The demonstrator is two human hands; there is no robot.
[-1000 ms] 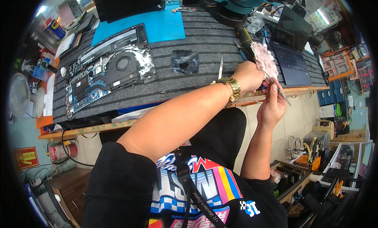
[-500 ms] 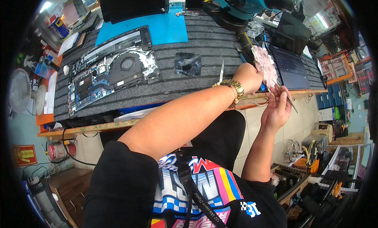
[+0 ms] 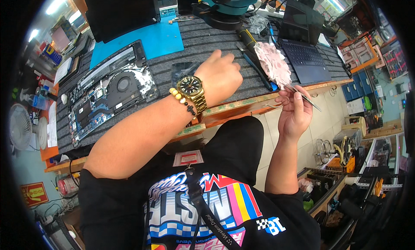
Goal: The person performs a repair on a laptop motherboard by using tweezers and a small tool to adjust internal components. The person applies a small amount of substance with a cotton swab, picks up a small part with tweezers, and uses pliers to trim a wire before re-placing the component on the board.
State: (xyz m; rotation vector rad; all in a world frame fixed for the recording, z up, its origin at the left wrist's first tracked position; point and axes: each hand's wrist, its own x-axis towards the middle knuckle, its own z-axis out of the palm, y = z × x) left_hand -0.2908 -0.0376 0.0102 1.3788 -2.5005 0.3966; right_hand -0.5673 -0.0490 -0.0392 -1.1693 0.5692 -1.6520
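My left hand [image 3: 218, 77] is over the striped grey mat, fingers apart and empty, beside a dark film piece [image 3: 183, 68] partly hidden by my watched wrist. My right hand [image 3: 296, 107] grips a thin silver metal tool [image 3: 311, 101] at the lower end of a crumpled pink pad [image 3: 273, 63]. Left of the pad lie dark-handled tools [image 3: 255, 66]; right of it stands an open laptop [image 3: 304, 62]. An opened laptop base [image 3: 112, 92] with exposed fan and boards lies to my left.
A blue microscope [image 3: 222, 3] stands at the back beside a blue mat [image 3: 168, 42] and a dark screen [image 3: 121, 14]. The bench's wooden edge [image 3: 233, 105] runs before me. A white fan [image 3: 19, 124] is at far left, shelving with clutter [image 3: 363, 194] at lower right.
My left hand has left the pink pad, moving left and opening. My right hand stays at the pad's lower end with the metal tool. The view has shifted slightly.
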